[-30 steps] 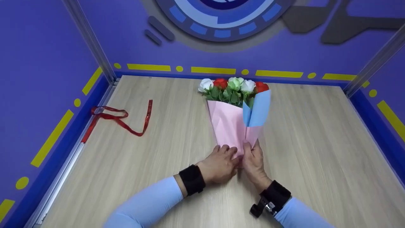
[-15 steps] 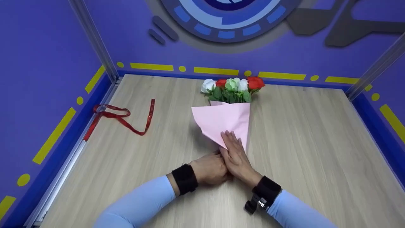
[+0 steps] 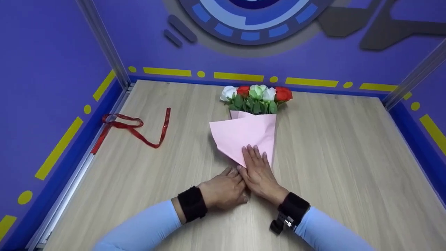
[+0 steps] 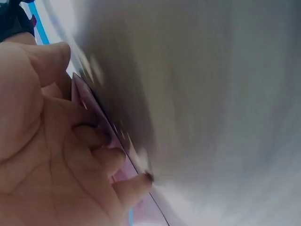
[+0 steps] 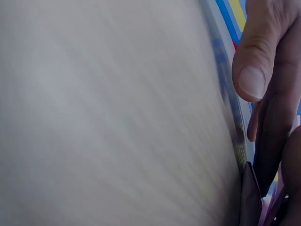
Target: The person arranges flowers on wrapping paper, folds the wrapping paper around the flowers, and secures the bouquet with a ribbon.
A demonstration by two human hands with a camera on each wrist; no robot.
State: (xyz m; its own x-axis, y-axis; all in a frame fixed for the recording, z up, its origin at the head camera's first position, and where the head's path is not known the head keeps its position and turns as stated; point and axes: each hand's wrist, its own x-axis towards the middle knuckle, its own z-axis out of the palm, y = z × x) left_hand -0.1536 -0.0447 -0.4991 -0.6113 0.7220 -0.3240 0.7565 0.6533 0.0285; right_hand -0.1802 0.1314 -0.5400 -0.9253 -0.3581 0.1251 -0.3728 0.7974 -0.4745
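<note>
A bouquet of artificial roses lies on the table, wrapped in pink paper (image 3: 231, 134). White, red and pale green roses (image 3: 258, 91) with green leaves stick out of its top. A loose flap of the paper spreads out to the left over the stems. My right hand (image 3: 258, 174) rests flat on the lower part of this wrap, its fingers straight. Close against it, at the narrow bottom end, is my left hand (image 3: 224, 190), palm down with loosely bent fingers. In the left wrist view those fingers (image 4: 134, 188) touch the pink paper's edge. The stem ends are hidden.
A red ribbon (image 3: 130, 128) lies loosely looped at the left, one end reaching the table's edge. The wooden table (image 3: 341, 167) is enclosed by blue panels (image 3: 285, 62) at the back and sides.
The right-hand side of the paper has been folded over leftward, its blue inside now out of sight. My right hand moved left onto it and flattened; my left hand shifted left and down, its fingers loosening.
</note>
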